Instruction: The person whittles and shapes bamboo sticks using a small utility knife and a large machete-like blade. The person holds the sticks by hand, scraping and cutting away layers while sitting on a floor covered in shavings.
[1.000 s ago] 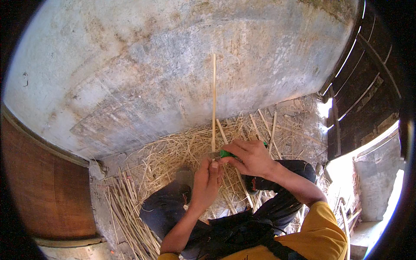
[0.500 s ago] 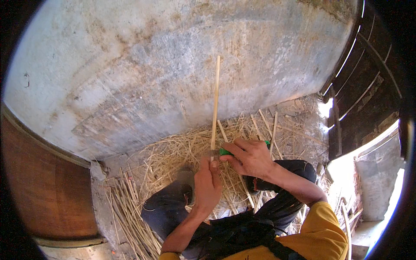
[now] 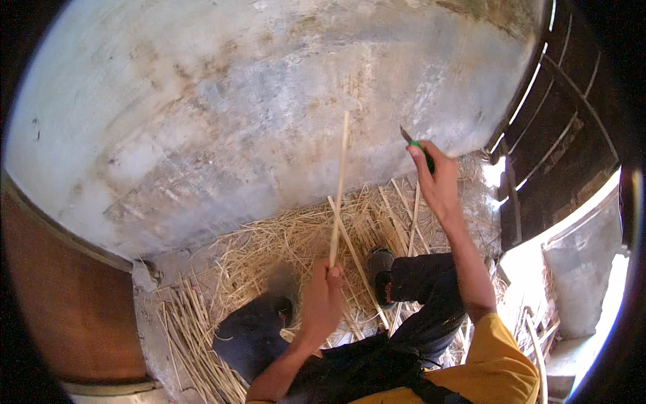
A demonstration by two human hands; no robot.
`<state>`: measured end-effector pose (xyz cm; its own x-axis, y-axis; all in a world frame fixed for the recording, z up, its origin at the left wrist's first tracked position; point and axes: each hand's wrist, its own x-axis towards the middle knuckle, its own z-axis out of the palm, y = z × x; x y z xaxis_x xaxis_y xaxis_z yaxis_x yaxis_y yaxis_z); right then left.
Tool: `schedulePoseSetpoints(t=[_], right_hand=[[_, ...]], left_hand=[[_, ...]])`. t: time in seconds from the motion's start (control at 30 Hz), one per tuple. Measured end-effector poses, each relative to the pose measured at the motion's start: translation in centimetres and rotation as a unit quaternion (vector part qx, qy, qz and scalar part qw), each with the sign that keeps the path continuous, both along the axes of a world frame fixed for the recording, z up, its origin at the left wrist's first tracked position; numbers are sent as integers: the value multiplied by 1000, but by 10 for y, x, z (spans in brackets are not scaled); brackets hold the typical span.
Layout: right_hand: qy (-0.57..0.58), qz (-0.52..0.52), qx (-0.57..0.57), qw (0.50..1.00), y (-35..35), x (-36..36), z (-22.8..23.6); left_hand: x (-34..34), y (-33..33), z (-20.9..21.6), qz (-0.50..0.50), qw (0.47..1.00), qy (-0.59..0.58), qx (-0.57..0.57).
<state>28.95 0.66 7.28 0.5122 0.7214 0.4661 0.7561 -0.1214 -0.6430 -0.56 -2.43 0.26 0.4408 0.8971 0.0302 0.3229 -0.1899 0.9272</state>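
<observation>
A long, pale bamboo strip [image 3: 341, 182] stands nearly upright, its lower end closed in my left hand [image 3: 321, 299]. My right hand [image 3: 439, 178] is wrapped round the green handle of a knife [image 3: 406, 135], whose short dark blade points up and to the left. The blade is apart from the strip, up and to its right, in front of the wall. Beyond my left hand, thin pale shavings [image 3: 262, 252] cover the floor, with a few longer strips lying on them.
A bundle of bamboo strips [image 3: 195, 337] lies on the floor to my left. Ahead rises a stained grey wall [image 3: 256, 114]. A brown wooden panel [image 3: 67, 289] stands at the left, dark boards [image 3: 558, 135] at the right. My bent legs frame the shavings.
My right hand has lifted the knife away from the strip, up and to the right. My left hand still holds the strip, which sits slightly lower.
</observation>
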Motion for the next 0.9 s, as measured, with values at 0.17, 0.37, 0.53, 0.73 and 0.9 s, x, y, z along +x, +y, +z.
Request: schedulePoseSetpoints(t=[0.17,0.37,0.53,0.73,0.9], right_hand=[[50,137,-1,989,-11,-42,-31],[-58,311,12,949,-26,-86,-49],[-149,349,-31,925,-29,-98,-44],[-158,328,-16,931,-28,-99,-54],[-148,319,-7,936,-28,-101,-57]], left_hand=[[-2,20,10,-16,949,-192,-251],[0,20,16,-28,965,-161,-207],[0,17,14,-24,984,-129,-123],[3,17,15,-7,999,-4,33],[4,15,7,13,998,0,59]])
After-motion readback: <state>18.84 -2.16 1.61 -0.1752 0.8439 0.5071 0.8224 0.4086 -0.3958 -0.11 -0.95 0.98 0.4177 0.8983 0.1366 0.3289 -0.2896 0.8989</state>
